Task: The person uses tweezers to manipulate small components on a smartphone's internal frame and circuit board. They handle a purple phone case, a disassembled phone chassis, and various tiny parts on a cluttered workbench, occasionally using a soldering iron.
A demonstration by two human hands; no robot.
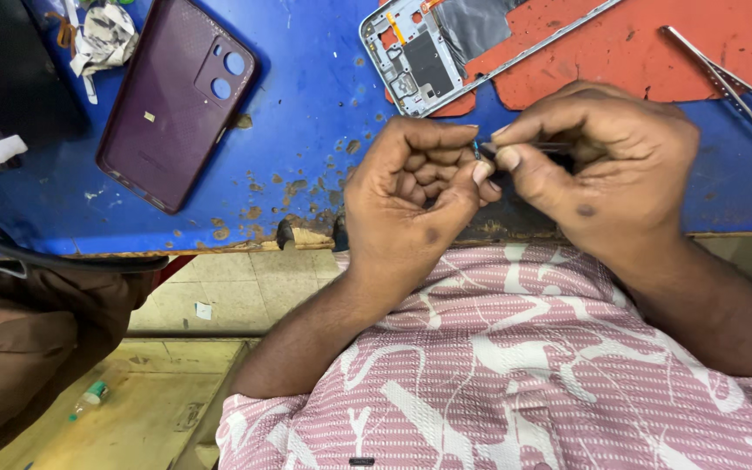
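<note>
Pink-and-white patterned shirt cloth (515,365) fills the view nearest the camera, just below the two hands. Left hand (415,196) is curled into a loose fist, its thumb and forefinger pinching a tiny blue-tipped part (477,150). Right hand (607,165) touches it, fingers pressed together around a thin dark tool (543,147) whose tip meets that part. Beyond the pinch lies an opened phone frame (419,61) on a red mat (654,43); tweezers (724,83) rest farther right, and a purple back cover (176,100) lies well left on the blue bench (306,113).
</note>
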